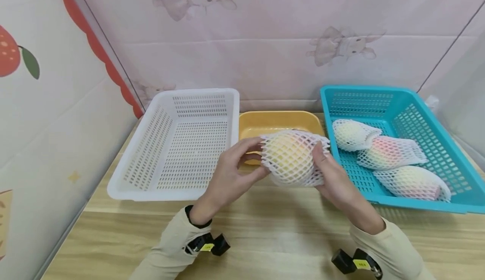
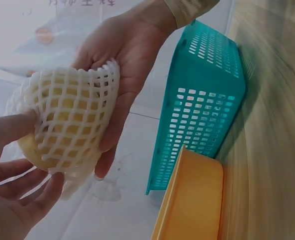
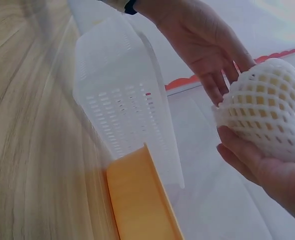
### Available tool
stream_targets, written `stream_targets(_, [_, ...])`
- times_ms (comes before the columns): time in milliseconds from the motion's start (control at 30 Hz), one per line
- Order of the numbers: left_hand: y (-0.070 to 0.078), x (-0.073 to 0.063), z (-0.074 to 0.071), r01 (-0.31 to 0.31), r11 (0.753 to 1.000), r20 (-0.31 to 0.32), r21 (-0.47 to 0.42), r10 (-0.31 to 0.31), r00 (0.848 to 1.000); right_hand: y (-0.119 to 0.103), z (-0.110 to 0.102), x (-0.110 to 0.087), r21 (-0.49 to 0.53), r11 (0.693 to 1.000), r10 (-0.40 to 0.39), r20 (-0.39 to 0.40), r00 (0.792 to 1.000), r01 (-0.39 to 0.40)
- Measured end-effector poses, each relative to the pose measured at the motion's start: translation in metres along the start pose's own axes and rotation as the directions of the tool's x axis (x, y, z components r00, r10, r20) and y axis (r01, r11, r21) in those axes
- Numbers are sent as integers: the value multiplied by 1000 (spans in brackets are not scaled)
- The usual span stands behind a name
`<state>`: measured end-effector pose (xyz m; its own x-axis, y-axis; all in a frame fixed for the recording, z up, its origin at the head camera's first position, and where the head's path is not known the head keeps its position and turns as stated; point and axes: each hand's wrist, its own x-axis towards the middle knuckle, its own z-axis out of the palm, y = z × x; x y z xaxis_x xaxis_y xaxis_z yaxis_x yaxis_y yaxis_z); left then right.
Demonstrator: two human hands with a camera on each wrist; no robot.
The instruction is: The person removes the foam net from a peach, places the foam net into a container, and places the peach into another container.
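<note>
A rounded yellow fruit in a white foam net sleeve is held up in front of me, between both hands. My left hand pinches its left end, thumb and fingertips on the net's edge; in the left wrist view yellow skin shows bare near those fingertips. The right hand grips the other end, its thumb lying over the net and its fingers behind. In the right wrist view, the netted fruit lies between the two hands. The fruit's exact kind is hidden by the net.
On the right of the wooden table stands a blue basket holding three more netted fruits, yellow and pinkish. A white basket is on the left. Behind my hands sits a yellow tub, partly hidden. Patterned walls rise behind and at the left.
</note>
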<state>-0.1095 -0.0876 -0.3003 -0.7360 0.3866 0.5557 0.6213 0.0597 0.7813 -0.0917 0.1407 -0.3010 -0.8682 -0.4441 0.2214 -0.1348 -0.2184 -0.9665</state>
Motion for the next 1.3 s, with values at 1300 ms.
stream_targets(1300, [8, 0, -4, 134, 985, 118, -110, -121, 986, -8, 9, -2, -345, 937, -66, -312, 948, -49])
